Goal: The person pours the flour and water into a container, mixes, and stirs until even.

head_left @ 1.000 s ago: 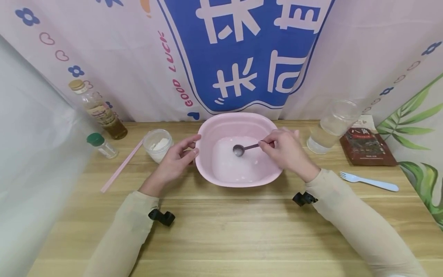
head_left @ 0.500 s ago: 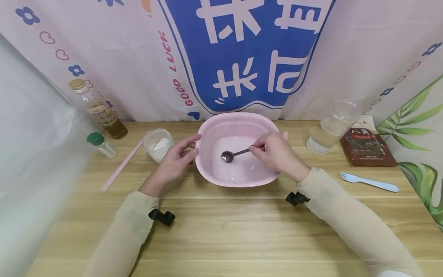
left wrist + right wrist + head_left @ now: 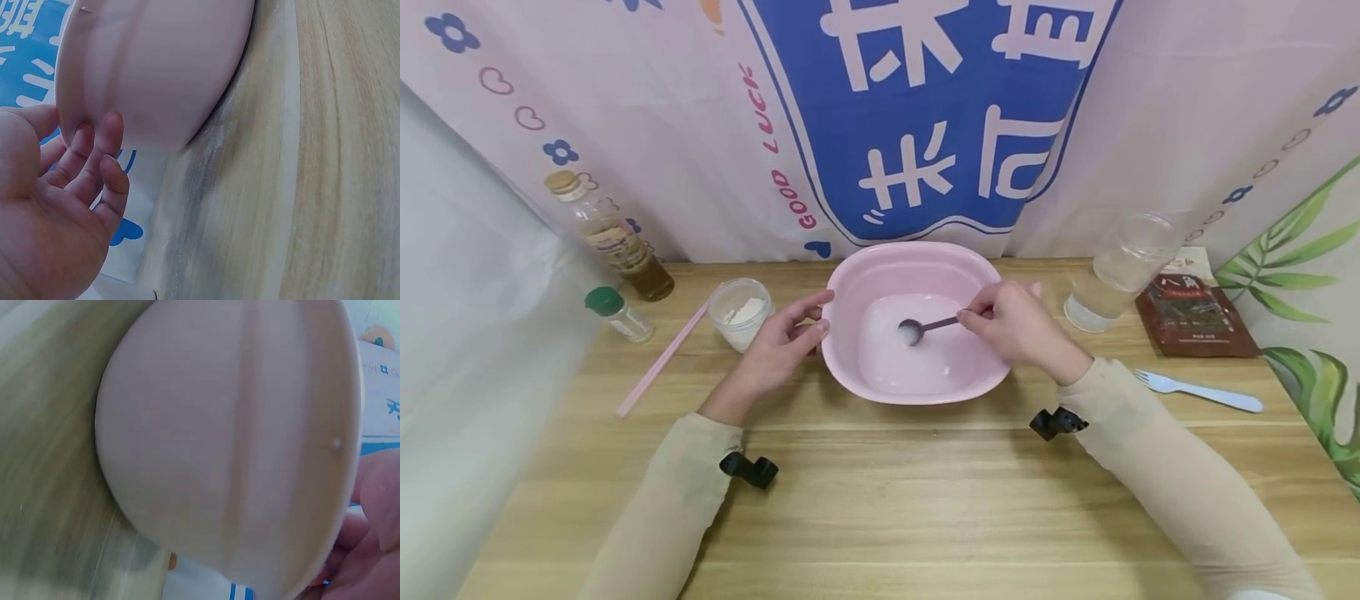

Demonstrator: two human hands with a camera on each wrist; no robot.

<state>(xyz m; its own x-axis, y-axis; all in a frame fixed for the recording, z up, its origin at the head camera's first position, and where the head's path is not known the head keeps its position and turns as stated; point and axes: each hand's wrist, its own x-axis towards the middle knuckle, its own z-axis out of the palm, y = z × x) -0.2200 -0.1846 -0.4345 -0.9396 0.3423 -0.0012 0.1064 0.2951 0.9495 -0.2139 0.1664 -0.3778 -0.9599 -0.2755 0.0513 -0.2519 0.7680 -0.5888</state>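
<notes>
A pink basin (image 3: 917, 396) with cloudy whitish liquid in its bottom stands on the table in the head view. At its left side my left hand (image 3: 784, 340) holds the rim, thumb at the edge and fingers curled beneath it, as the left wrist view shows. My right hand (image 3: 1018, 327), over the basin's right side, pinches the handle of a small dark measuring spoon (image 3: 942, 322). The spoon's round bowl lies at the liquid, near the basin's middle. In the right wrist view the basin's wall (image 3: 187, 425) hides the spoon, and only part of the hand shows.
On the left are a jar of white powder (image 3: 741, 321), pink chopsticks (image 3: 662, 360), a green-capped shaker (image 3: 625, 318) and an oil bottle (image 3: 625, 250). To the right stand a clear cup of water (image 3: 1105, 287), a brown spice packet (image 3: 1195, 317) and a pale blue fork (image 3: 1206, 393).
The right hand has moved the spoon left and toward me, then back right and slightly away. The left hand has kept its hold on the rim.
</notes>
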